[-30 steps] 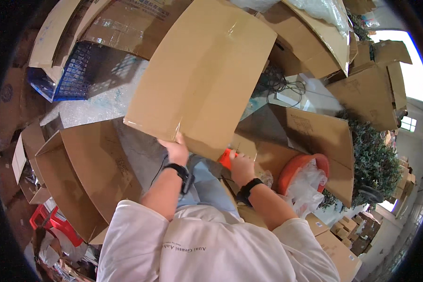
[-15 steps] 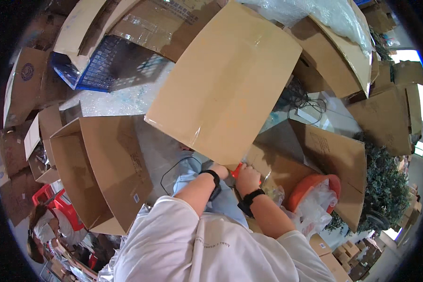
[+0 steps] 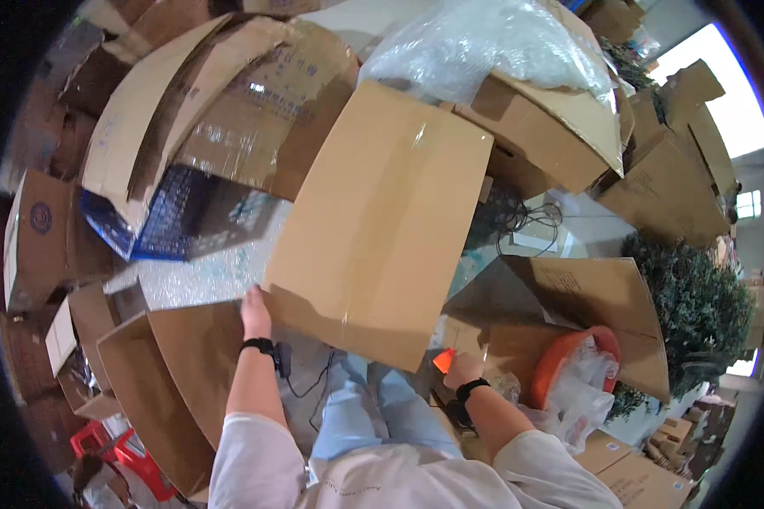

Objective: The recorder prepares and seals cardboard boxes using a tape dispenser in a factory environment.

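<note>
Fingers of the left hand (image 3: 255,312) meet the large cardboard box (image 3: 382,220) at its 8 o'clock corner. Their spread, and whether they close on the cardboard, cannot be determined from this view. Fingers of the right hand (image 3: 464,370) are curled closed around an orange-red tool (image 3: 443,360), its exposed end pointing toward 10 o'clock. Most of the tool is hidden by the hand, so its type cannot be determined.

All clock positions below are taken from the centre of the large box. Box location: mid-view, in front of the person. Its visible face is flat and closed, with a clear tape strip (image 3: 345,318) running from 1 o'clock to 7 o'clock. The right hand and tool are located at 5 o'clock, just beside the box's lower corner.

Surrounding items:
- 6 o'clock: pale blue trousers (image 3: 348,407) of the person.
- 8 o'clock: open carton (image 3: 187,365), near the left forearm.
- 9 o'clock: blue plastic crate (image 3: 165,212).
- 1 o'clock: clear plastic wrap (image 3: 492,47) over another carton.
- 3 o'clock: coiled dark cables (image 3: 530,222).
- 4 o'clock: orange tub (image 3: 545,373) holding clear plastic bags (image 3: 579,386).

Each wrist carries a black band (image 3: 259,345).
</note>
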Demonstrator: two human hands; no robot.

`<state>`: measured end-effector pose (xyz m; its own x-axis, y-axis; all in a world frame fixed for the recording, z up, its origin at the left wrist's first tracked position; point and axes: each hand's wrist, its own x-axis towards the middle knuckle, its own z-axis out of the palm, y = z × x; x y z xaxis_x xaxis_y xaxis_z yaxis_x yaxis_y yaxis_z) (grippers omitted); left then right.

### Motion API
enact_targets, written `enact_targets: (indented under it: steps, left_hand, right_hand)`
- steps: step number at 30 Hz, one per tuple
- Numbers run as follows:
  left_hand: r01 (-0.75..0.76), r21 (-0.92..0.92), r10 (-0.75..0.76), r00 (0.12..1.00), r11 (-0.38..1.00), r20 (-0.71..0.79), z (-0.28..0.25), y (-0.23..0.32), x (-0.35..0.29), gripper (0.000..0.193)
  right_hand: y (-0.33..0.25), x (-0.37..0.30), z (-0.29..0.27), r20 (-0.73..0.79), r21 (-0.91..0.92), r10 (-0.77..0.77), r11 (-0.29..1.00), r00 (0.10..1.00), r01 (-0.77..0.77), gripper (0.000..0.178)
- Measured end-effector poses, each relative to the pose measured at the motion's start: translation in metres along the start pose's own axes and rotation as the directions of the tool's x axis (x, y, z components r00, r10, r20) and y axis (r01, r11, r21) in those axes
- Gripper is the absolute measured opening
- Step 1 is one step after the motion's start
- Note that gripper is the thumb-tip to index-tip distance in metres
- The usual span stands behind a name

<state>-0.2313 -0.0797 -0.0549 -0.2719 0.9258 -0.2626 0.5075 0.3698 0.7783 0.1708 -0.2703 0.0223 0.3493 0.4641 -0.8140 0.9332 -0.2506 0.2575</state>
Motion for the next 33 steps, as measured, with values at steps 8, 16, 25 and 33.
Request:
enact_targets:
  steps: [8, 16, 25, 33]
  left_hand:
    - [0.04, -0.028, -0.04, 0.999, 0.999, 0.0, 0.001, 0.077, -0.057, 0.033]
    - [-0.522, 0.218, 0.527, 0.849, 0.825, 0.039, -0.05, 0.248, -0.149, 0.024]
    - [-0.917, -0.106, 0.791, 0.268, 0.384, 0.549, -0.038, 0.278, -0.212, 0.027]
    - [0.058, 0.587, -0.15, 0.983, 0.807, 0.109, -0.116, 0.085, -0.07, 0.042]
  right_hand:
    - [-0.015, 0.041, 0.018, -0.34, 0.167, 0.001, 0.984, 0.941, 0.059, 0.039]
    - [0.052, -0.019, 0.02, -0.504, 0.073, -0.034, 0.994, 0.863, 0.081, 0.039]
    - [0.078, -0.065, 0.011, 0.153, 0.066, 0.053, 0.996, 0.987, -0.063, 0.051]
    - [0.073, -0.139, 0.038, 0.173, 0.459, 0.087, 0.874, 0.981, -0.158, 0.04]
